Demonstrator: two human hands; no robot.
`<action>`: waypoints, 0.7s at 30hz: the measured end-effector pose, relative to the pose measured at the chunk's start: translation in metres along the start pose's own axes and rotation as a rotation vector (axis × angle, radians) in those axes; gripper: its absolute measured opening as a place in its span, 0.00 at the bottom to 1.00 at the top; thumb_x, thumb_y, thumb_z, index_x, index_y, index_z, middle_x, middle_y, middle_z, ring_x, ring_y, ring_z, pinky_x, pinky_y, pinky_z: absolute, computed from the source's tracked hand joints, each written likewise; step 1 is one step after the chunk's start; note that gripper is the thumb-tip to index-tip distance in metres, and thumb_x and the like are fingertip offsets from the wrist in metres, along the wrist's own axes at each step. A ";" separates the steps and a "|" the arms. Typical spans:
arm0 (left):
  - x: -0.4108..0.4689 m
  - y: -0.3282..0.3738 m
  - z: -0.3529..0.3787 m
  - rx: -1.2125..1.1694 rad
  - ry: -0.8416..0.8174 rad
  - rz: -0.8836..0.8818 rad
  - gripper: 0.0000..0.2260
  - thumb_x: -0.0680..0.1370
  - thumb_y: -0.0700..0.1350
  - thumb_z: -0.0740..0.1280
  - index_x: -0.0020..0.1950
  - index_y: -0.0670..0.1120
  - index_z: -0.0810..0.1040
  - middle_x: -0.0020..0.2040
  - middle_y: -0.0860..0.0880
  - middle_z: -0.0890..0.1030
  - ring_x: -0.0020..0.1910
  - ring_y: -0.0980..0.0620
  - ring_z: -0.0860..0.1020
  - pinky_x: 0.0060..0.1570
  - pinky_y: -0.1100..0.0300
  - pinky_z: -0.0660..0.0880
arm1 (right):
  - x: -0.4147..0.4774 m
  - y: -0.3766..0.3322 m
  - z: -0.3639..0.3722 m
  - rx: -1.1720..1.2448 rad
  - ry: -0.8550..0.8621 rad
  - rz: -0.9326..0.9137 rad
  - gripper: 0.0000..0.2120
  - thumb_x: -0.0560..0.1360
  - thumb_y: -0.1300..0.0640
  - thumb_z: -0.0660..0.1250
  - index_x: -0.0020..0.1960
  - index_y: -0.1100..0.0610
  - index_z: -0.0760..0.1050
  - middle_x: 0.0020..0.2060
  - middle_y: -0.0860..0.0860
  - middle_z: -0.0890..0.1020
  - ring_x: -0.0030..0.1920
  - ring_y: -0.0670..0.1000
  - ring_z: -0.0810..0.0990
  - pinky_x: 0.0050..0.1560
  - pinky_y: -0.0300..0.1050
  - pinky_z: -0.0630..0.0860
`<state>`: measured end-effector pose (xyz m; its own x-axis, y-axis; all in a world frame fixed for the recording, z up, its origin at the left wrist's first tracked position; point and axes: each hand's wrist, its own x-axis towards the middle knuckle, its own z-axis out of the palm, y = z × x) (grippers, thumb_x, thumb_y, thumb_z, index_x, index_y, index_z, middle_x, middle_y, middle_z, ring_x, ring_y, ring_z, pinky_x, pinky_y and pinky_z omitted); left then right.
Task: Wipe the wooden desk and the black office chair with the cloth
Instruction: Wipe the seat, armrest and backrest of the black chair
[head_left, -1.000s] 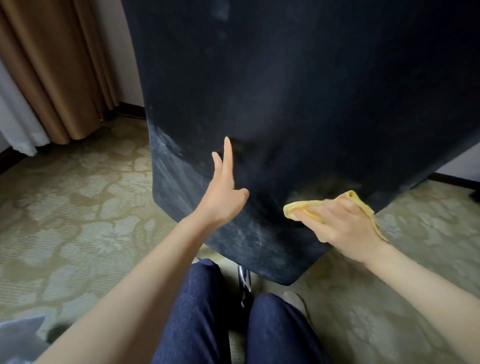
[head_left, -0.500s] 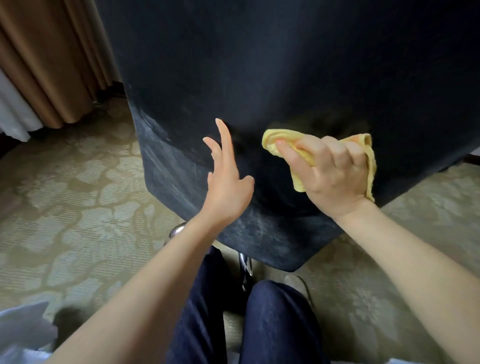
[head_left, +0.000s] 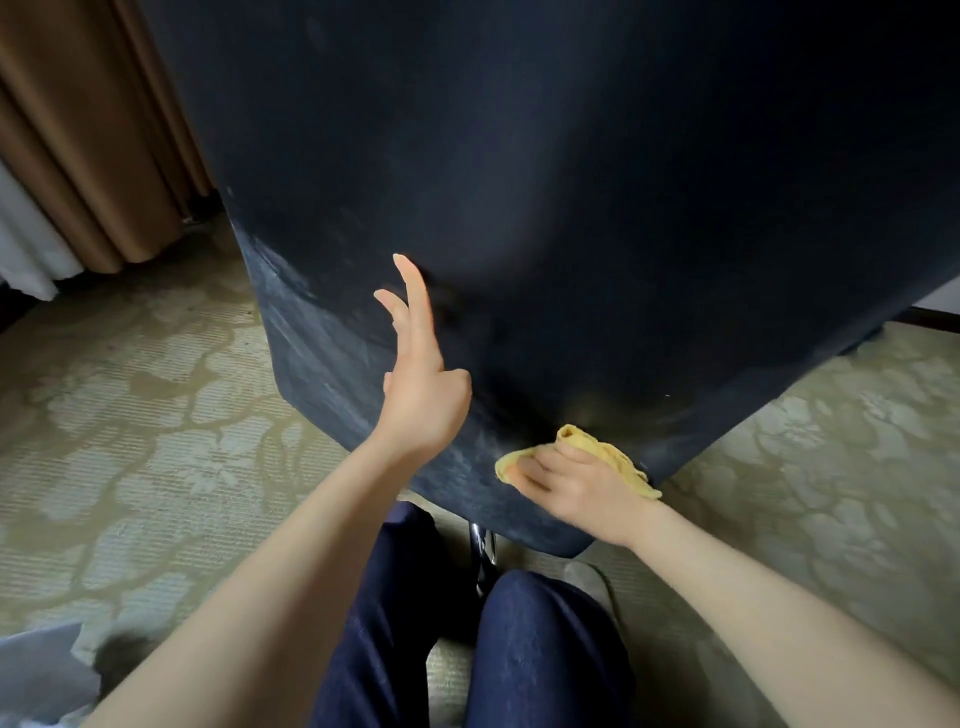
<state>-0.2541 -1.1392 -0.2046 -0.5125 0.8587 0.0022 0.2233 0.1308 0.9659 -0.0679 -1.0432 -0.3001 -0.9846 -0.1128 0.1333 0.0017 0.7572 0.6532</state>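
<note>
Black office chair (head_left: 571, 208) wiped low down.
Yellow cloth (head_left: 597, 449) is gripped by right hand (head_left: 582, 486) at five o'clock; left hand (head_left: 423, 395) is held open-fingered against it.

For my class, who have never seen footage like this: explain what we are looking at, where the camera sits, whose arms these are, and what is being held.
The camera is worn on a person's head, looking forward and down, so the two bare arms are the wearer's own. The big dark surface is the black office chair, seen close up. The right hand grips a yellow cloth against the chair's lower edge. The left hand holds nothing, its fingers straight at the chair. Below are the wearer's knees in dark trousers, patterned carpet and a brown curtain.
</note>
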 end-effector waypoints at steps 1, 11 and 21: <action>0.001 0.000 -0.002 0.014 0.005 -0.013 0.49 0.71 0.28 0.55 0.68 0.70 0.29 0.76 0.50 0.30 0.73 0.38 0.62 0.63 0.26 0.57 | -0.011 0.001 -0.003 -0.001 0.017 -0.013 0.13 0.69 0.63 0.69 0.54 0.59 0.81 0.42 0.50 0.81 0.42 0.50 0.79 0.45 0.44 0.76; 0.004 -0.001 -0.022 0.052 0.075 -0.054 0.47 0.71 0.30 0.55 0.70 0.71 0.33 0.78 0.52 0.38 0.61 0.34 0.74 0.52 0.43 0.74 | -0.049 0.064 -0.097 -0.202 0.416 0.251 0.13 0.73 0.65 0.70 0.55 0.53 0.81 0.43 0.48 0.84 0.45 0.50 0.73 0.46 0.46 0.69; -0.006 0.014 -0.003 0.044 0.022 -0.007 0.46 0.73 0.29 0.56 0.72 0.63 0.30 0.77 0.48 0.33 0.73 0.41 0.63 0.66 0.39 0.65 | 0.003 0.095 -0.124 -0.408 0.694 0.522 0.10 0.75 0.63 0.70 0.53 0.52 0.84 0.48 0.49 0.75 0.45 0.52 0.71 0.42 0.47 0.67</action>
<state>-0.2504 -1.1438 -0.1907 -0.5318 0.8469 0.0019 0.2558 0.1585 0.9536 -0.0493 -1.0521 -0.1452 -0.5200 -0.2794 0.8072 0.6006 0.5523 0.5781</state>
